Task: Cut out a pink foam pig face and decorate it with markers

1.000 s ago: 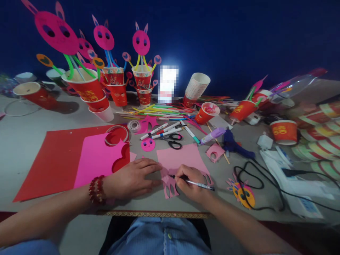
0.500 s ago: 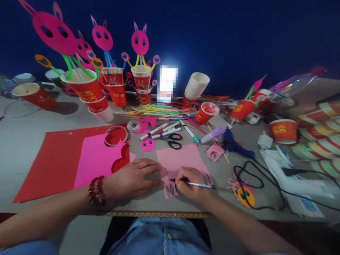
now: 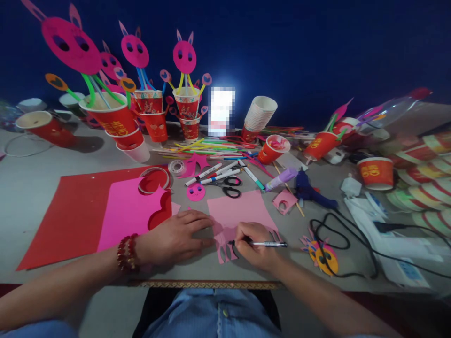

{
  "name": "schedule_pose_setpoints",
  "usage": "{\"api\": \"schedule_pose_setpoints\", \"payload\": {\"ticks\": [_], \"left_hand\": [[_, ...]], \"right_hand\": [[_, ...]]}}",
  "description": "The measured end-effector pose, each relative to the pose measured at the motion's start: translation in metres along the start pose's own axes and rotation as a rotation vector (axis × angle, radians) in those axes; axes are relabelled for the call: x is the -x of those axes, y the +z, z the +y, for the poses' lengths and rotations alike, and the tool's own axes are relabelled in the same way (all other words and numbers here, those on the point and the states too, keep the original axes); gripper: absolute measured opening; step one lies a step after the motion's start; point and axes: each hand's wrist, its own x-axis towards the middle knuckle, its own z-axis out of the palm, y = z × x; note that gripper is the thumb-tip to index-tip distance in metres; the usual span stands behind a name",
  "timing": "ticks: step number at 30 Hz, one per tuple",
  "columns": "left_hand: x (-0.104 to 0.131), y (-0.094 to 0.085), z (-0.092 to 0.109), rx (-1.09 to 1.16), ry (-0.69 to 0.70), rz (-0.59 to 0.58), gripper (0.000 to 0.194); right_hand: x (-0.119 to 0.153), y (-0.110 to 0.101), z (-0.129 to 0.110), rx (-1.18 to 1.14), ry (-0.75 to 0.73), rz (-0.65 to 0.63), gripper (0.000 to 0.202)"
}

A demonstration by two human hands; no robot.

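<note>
A sheet of light pink paper lies before me, with narrow shapes cut out along its near edge. My right hand pinches a pen, its tip on or just above the paper near those cut-outs. My left hand lies flat with fingers stretched, the fingertips touching the paper's left side. Just beyond the sheet are black-handled scissors and a small pink smiling-face disc. Red paper with a brighter pink sheet on it lies to the left.
Pink paper figures stand in red paper cups at the back left. Markers, tape and coloured sticks lie beyond the sheet. A blue glue gun with a looping black cord sits right, near orange paper faces.
My right hand and the pen have shifted very slightly to the right. The left hand stays in place on the paper.
</note>
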Motion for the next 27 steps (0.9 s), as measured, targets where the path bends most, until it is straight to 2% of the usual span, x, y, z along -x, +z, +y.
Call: {"api": "schedule_pose_setpoints", "payload": {"ticks": [6, 11, 27], "left_hand": [[-0.0011, -0.0016, 0.0016, 0.003, -0.018, 0.019, 0.031], [-0.0007, -0.0011, 0.0010, -0.010, -0.003, -0.003, 0.034], [-0.0015, -0.0023, 0.0009, -0.007, 0.004, 0.010, 0.034]], "right_hand": [[0.0016, 0.0005, 0.0034, -0.046, -0.011, 0.036, 0.018], [0.0018, 0.0016, 0.0026, -0.108, 0.060, 0.110, 0.016], [-0.0026, 0.0020, -0.0012, 0.021, 0.039, 0.079, 0.014]]}}
